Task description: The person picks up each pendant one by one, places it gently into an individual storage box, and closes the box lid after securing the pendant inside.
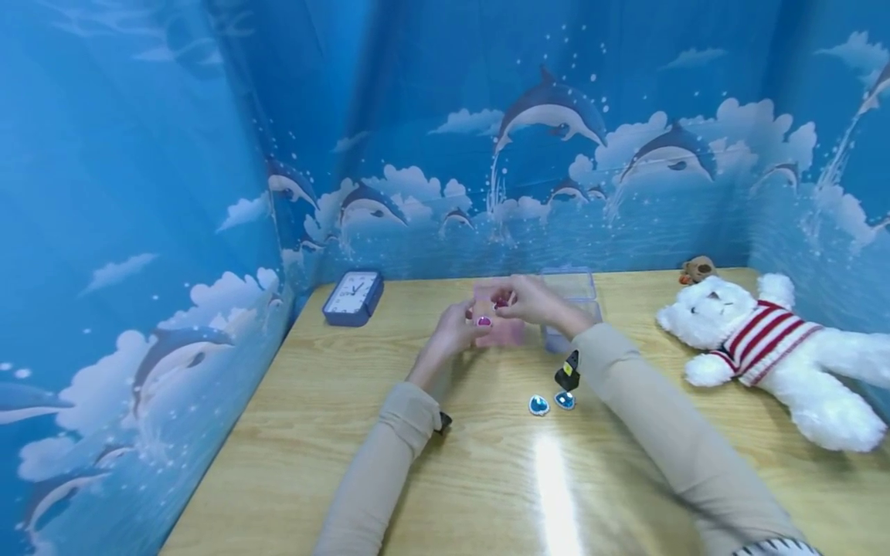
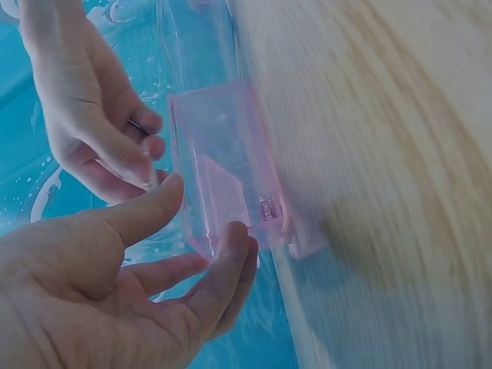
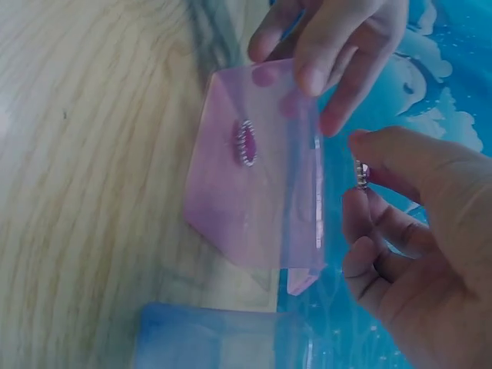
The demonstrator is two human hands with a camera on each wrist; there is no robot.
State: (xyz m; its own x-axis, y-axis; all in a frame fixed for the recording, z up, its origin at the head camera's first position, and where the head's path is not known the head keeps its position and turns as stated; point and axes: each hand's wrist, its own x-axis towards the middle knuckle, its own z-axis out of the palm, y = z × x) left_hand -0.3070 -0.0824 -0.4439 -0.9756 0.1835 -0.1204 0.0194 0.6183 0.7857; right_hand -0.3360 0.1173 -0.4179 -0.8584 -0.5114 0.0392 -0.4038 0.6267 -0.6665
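A pink see-through box (image 3: 254, 200) stands open on the table. My left hand (image 1: 455, 328) grips its left side, fingertips showing through the wall and the thumb near the rim in the right wrist view. My right hand (image 1: 528, 300) pinches a red gem with a silver beaded edge (image 3: 361, 174) between thumb and fingertips, just above and beside the box's rim. Another red gem (image 3: 246, 144) with the same beaded edge shows inside the box; the head view has this second gem (image 1: 484, 321) beside my left fingers.
A blue-violet clear box (image 1: 556, 340) with its lid raised stands right of the pink box. Two blue gems (image 1: 538, 405) lie nearer me. A clock (image 1: 353, 298) stands back left; a white teddy bear (image 1: 772, 340) and a small brown toy (image 1: 698, 269) lie right.
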